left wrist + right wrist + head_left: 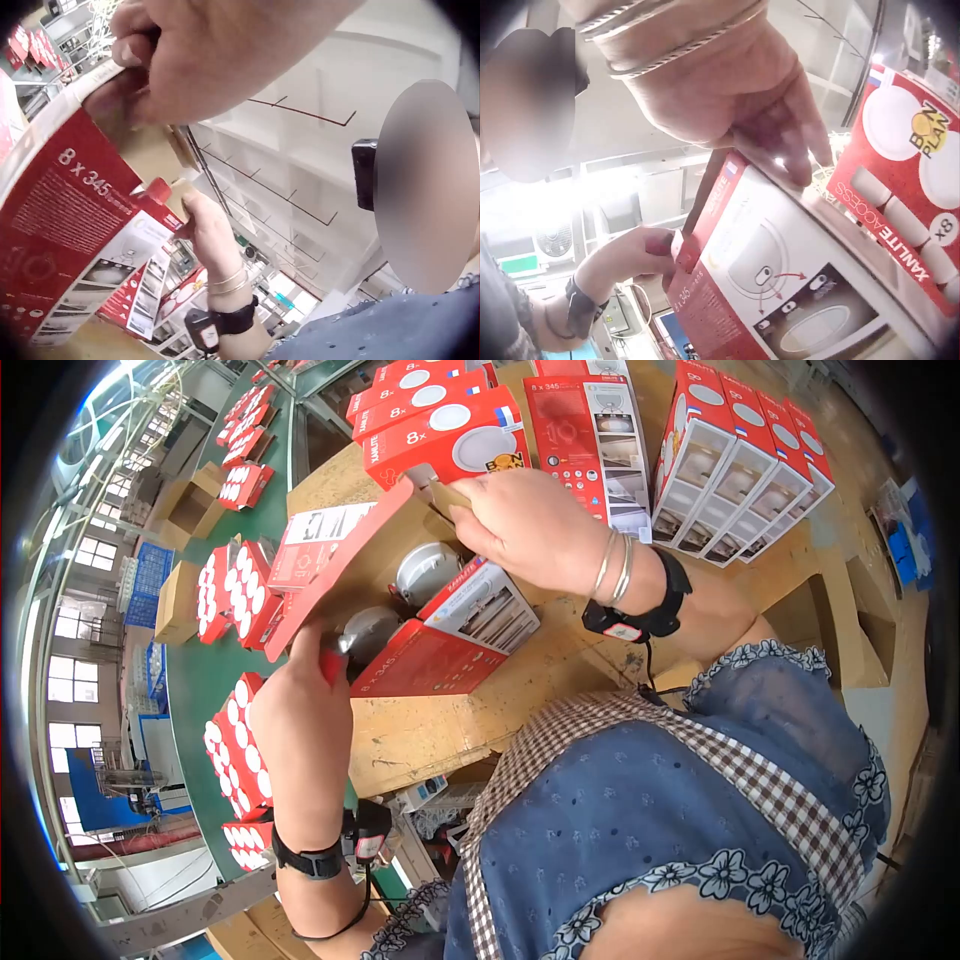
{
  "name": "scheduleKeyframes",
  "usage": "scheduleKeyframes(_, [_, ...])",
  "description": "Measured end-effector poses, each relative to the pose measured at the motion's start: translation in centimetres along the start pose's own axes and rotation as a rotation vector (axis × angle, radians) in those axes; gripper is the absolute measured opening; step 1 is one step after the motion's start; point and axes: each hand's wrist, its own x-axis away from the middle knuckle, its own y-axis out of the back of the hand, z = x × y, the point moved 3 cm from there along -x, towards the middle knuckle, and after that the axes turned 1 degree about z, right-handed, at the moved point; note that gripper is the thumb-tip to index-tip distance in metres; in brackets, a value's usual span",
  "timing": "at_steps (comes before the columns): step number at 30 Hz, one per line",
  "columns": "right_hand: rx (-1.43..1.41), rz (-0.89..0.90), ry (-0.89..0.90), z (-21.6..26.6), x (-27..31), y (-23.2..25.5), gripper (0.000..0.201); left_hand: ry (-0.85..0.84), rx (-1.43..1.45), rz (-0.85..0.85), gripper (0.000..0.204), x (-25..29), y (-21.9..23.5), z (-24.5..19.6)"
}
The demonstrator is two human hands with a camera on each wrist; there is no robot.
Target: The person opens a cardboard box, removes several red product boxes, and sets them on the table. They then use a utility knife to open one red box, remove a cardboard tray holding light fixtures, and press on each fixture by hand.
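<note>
A red printed cardboard box [425, 665] stands open on the worktable, with the top flap raised on its far side. Inside are two round silver-and-white lamps [428, 573]. My left hand [305, 725] grips the box's left end, thumb by a small red flap; in the left wrist view its fingers curl over the edge. At the other end my right hand [530, 525] pinches a brown inner flap [452, 500] between thumb and fingers. The right wrist view shows the right fingers [795, 142] reaching over the box's top edge.
Closed red boxes [445, 435] stand just behind, and more boxes [735, 465] line up at the right. A green conveyor [200, 735] runs along the left with red cartons on it. An open brown carton [825, 615] sits at the right on the wooden worktable [420, 740].
</note>
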Motion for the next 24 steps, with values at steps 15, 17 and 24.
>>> scheduleKeyframes(15, [-0.031, -0.005, 0.03, 1.8, 3.0, 0.2, 0.024, -0.173, 0.036, -0.082, 0.027, -0.5, -0.1, -1.9])
scheduleKeyframes(17, [-0.042, -0.029, 0.035, 1.5, 3.1, 0.4, 0.024, -0.186, 0.084, -0.188, 0.026, -0.7, 0.3, -1.7])
scheduleKeyframes(24, [-0.061, 0.037, -0.037, 0.7, 3.6, 1.3, 0.025, -0.201, -0.052, -0.033, 0.023, -1.6, -0.5, -2.7])
